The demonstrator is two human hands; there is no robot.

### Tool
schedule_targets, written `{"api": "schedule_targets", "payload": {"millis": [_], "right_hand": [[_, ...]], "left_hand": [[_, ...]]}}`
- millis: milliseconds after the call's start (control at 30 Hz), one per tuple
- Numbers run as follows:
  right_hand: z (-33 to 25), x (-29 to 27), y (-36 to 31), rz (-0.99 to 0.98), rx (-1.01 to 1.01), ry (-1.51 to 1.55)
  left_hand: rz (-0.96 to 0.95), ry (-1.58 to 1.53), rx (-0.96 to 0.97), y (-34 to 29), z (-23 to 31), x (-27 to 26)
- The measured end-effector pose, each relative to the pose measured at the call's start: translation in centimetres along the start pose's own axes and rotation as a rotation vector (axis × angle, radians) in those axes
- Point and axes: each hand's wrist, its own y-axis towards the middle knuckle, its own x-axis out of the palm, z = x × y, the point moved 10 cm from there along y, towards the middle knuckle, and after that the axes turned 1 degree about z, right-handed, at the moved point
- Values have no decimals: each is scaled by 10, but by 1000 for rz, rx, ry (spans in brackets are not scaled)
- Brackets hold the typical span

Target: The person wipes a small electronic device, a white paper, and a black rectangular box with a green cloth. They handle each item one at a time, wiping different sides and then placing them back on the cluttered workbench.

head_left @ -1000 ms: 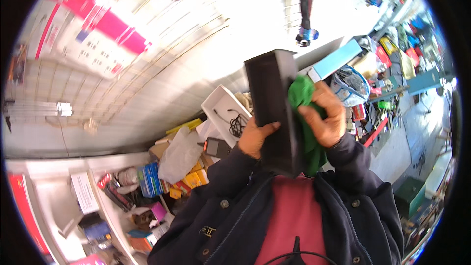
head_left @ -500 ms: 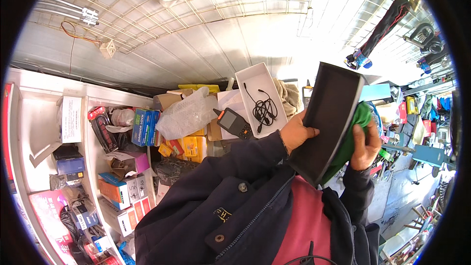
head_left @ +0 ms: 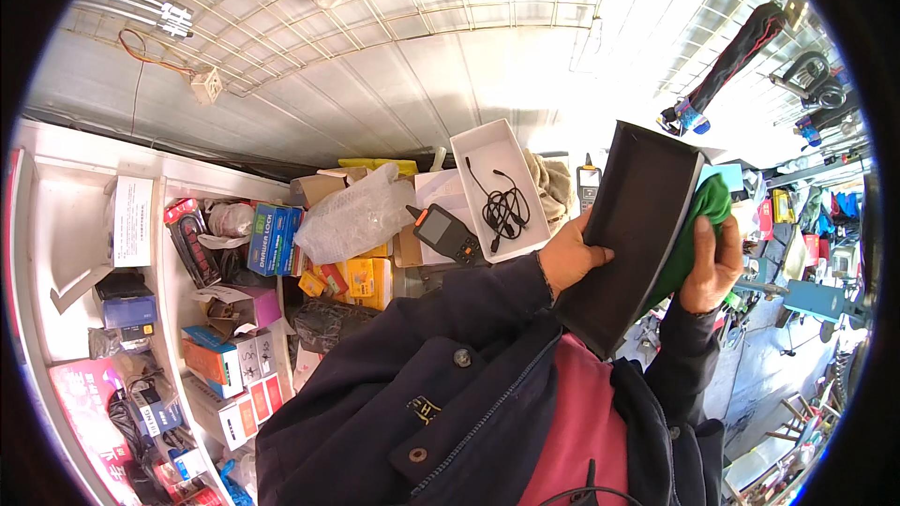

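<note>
Tilted in front of my chest is a long, shallow black box or lid (head_left: 626,234), its dark inner face showing. My left hand (head_left: 570,258) grips its left edge, thumb over the rim onto the inside. A green cloth (head_left: 698,230) is pressed against the box's right outer side by my right hand (head_left: 712,267), whose fingers are closed on it. Part of the cloth is hidden behind the box. Just left of my left hand, a white open box (head_left: 473,145) holds black cables (head_left: 506,211), and beside it lies a dark handheld radio-like device (head_left: 445,232) with orange parts.
A second handheld device (head_left: 588,186) stands behind the black box. Bubble wrap (head_left: 356,215), yellow boxes (head_left: 368,283) and a brown cloth (head_left: 551,183) crowd the counter. White shelving (head_left: 169,319) full of packages is at left. Wire mesh (head_left: 525,0) hangs along the wall.
My right hand and the green cloth have shifted up slightly along the box's side. The box has moved slightly right, and the second handheld device shows more fully.
</note>
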Motion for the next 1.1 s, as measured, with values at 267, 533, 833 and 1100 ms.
{"api": "schedule_targets", "payload": {"millis": [267,533,833,1100], "right_hand": [[20,19,-40,-120,121,-149],[-22,-21,-9,52,107,-72],[-136,45,32,-473,-491,-795],[-123,44,34,-401,-411,-785]], "left_hand": [[72,-68,5,-4,11,-14],[92,118,-8,-13,35,-27],[17,600,142,-19,54,-6],[-1,663,252,-25,53,0]]}}
